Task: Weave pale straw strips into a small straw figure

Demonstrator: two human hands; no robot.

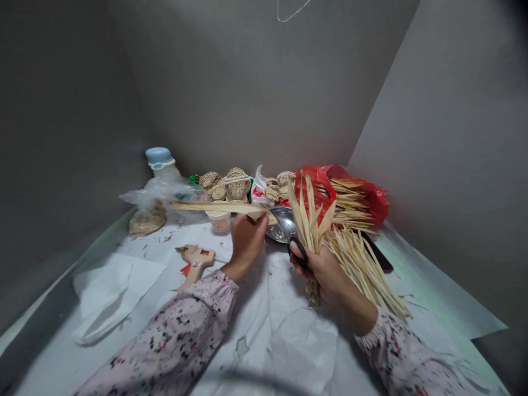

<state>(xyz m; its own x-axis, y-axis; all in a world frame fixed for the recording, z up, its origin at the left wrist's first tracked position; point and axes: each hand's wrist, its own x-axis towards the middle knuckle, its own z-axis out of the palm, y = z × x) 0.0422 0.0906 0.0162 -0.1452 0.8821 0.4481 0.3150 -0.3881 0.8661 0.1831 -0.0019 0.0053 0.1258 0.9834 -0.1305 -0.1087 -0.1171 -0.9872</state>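
I'm looking at grey walls (256, 82) meeting in a corner at upper centre, above white paper (264, 335) spread across the lower frame.

Left hand (247, 242) gripping a dried leaf strip (218, 208); right hand (325, 272) holding black-handled scissors (299, 254) and a dried leaf bundle (311, 220).

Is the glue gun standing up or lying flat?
Lying flat: the glue gun rests on its side on the white paper, to the left of the left hand.
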